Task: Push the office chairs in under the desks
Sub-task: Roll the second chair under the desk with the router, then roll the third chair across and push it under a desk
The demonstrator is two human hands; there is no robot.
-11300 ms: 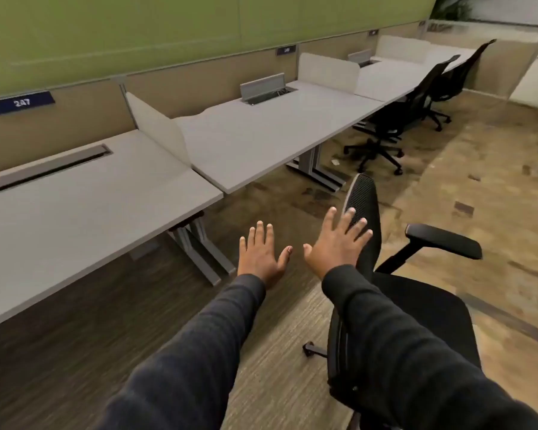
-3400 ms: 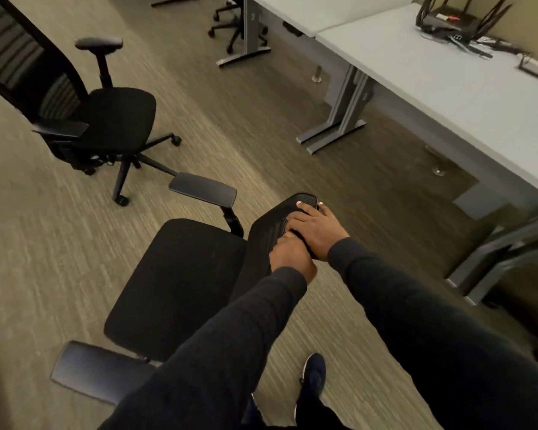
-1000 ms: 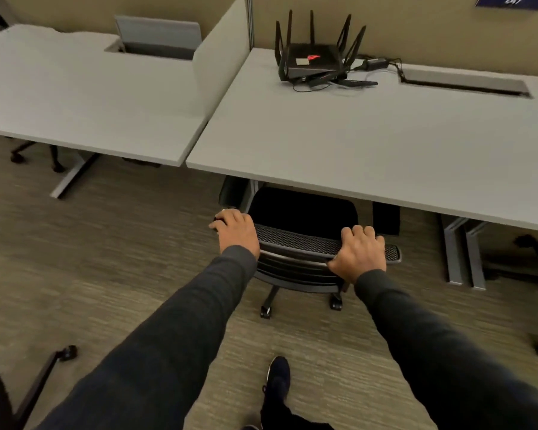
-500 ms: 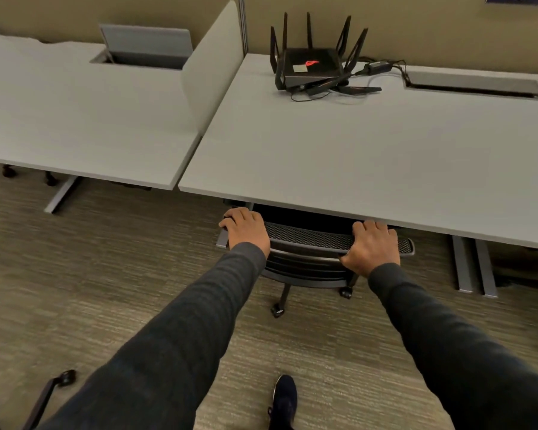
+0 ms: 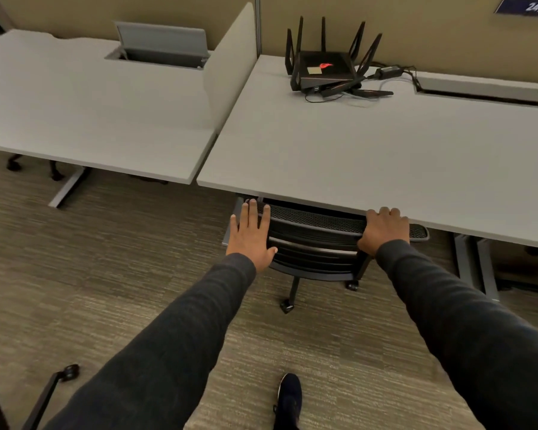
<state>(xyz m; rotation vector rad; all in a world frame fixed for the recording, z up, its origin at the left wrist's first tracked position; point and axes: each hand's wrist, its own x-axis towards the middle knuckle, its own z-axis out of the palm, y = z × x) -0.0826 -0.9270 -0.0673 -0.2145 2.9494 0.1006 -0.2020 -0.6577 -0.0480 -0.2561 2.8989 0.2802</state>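
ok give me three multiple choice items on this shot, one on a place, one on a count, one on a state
1. Where is the router?
A. on the right desk
B. on the left desk
C. on the floor

2. How many antennas stand up from the router?
A. two
B. five
C. nine

3. How is the left hand?
A. fisted
B. open, fingers spread
C. holding a cable

Key:
1 A, it sits at the back of the desk that has the chair under it.
2 B, five upright antennas can be counted.
3 B, it lies flat by the chair back, while the right hand grips the top.

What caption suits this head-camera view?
Both hands, left and right, push an office chair under a desk.
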